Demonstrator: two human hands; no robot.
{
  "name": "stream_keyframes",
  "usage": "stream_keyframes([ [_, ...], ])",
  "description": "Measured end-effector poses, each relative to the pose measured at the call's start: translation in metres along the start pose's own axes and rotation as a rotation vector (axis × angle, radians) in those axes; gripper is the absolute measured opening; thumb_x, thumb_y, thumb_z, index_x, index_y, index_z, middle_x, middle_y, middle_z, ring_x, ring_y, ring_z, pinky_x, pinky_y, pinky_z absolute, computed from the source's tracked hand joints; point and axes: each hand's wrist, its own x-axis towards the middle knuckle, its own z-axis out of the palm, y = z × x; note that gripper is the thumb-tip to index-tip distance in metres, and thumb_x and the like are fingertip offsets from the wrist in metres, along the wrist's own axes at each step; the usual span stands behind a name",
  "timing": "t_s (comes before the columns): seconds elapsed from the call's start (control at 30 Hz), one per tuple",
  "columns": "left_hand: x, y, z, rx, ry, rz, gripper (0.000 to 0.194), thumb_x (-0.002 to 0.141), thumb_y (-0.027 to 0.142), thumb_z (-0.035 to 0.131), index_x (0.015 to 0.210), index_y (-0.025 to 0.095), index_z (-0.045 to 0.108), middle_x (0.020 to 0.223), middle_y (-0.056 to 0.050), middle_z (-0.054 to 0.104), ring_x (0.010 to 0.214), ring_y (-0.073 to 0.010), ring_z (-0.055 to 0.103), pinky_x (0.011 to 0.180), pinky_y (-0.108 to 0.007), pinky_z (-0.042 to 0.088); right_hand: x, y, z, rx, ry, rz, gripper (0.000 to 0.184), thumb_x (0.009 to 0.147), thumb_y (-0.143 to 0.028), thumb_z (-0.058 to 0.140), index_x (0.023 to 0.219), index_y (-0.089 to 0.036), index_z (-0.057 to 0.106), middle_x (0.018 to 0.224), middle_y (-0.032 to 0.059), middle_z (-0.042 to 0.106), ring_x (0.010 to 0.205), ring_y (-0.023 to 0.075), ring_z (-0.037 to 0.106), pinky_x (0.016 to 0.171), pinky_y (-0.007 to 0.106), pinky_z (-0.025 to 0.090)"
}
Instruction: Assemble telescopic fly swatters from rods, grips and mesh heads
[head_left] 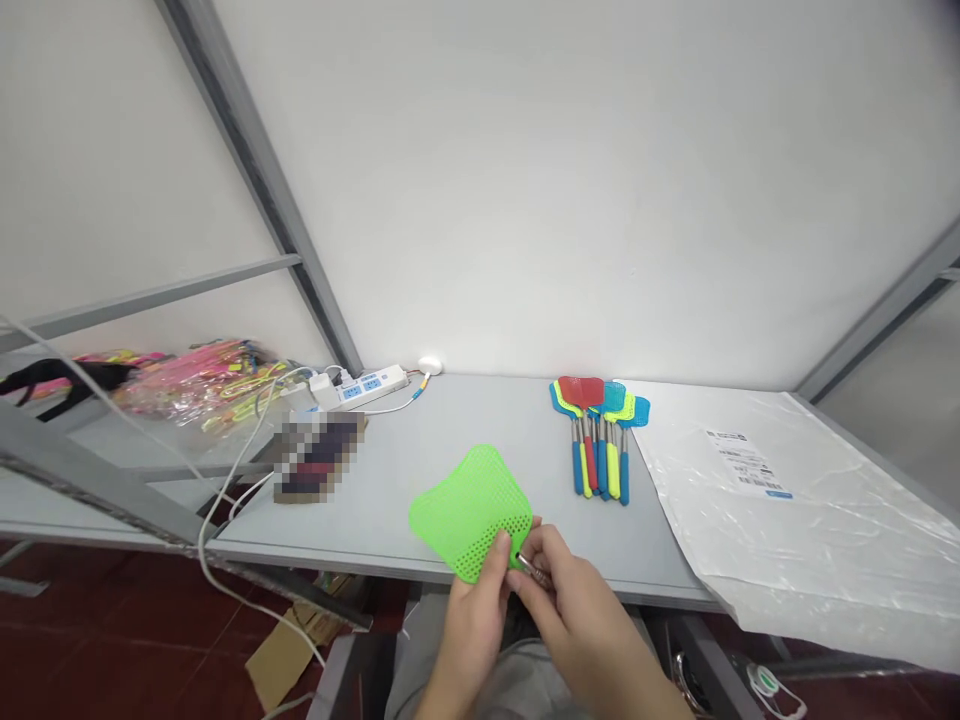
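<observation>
Near the bottom of the frame, the left hand [472,630] pinches a green plastic fly swatter head [466,510] to keep it steady, while the right hand [577,615] grips its thin metal stem [531,568], just above the gray table [480,415]. More swatters [598,435] lie farther off.

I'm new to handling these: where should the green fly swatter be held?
Take the metal stem at the lower edge of the green mesh head, from your side: the stem points toward you, and the flat head offers less to pinch.
</observation>
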Motion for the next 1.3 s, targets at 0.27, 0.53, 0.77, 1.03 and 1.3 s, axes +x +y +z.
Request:
stream_keyframes([
  [0.27,-0.014,0.026,0.018,-0.078,-0.035,0.157,0.037,0.089,0.039,0.06,0.109,0.009,0.066,0.087,-0.013,0.074,0.097,-0.029,0.068,0.087,-0.042,0.05,-0.012,-0.007,0.003,-0.015,-0.014,-0.21,0.031,0.1,-0.029,0.03,0.123,-0.025,0.05,0.116,0.0063,0.061,0.102,0.0182,0.059,0.082,0.029,0.044],
  [0.53,-0.023,0.032,0.016,0.024,-0.192,0.152,0.031,0.089,0.037,0.06,0.108,0.012,0.064,0.086,-0.011,0.075,0.096,-0.0285,0.069,0.085,-0.041,0.052,-0.024,-0.016,-0.005,-0.041,0.001,-0.26,0.031,0.099,-0.027,0.036,0.121,-0.025,0.058,0.117,0.0053,0.065,0.104,0.0174,0.061,0.086,0.027,0.045],
  [0.77,-0.019,0.023,0.007,0.086,-0.218,0.161,0.028,0.09,0.036,0.06,0.102,0.014,0.069,0.103,-0.013,0.073,0.109,-0.0269,0.064,0.095,-0.039,0.048,-0.021,-0.01,-0.006,-0.088,0.029,-0.276,0.027,0.098,-0.025,0.038,0.112,-0.024,0.061,0.103,0.0042,0.068,0.093,0.0169,0.063,0.077,0.025,0.046],
  [1.03,-0.002,0.005,-0.009,0.0,-0.256,0.046,0.028,0.089,0.036,0.059,0.101,0.014,0.072,0.107,-0.014,0.072,0.115,-0.0308,0.059,0.1,-0.044,0.043,-0.007,0.016,0.003,-0.038,0.035,-0.031,0.019,0.095,-0.031,0.042,0.11,-0.024,0.052,0.08,0.0017,0.067,0.073,0.0183,0.065,0.058,0.025,0.044],
  [1.3,0.0,-0.001,-0.003,-0.049,-0.221,-0.042,0.029,0.088,0.039,0.06,0.087,0.014,0.073,0.126,-0.014,0.063,0.117,-0.0327,0.057,0.096,-0.041,0.045,-0.003,0.025,-0.001,-0.128,0.06,-0.046,0.014,0.095,-0.034,0.042,0.099,-0.025,0.052,0.085,0.0029,0.069,0.075,0.019,0.066,0.062,0.027,0.045],
])
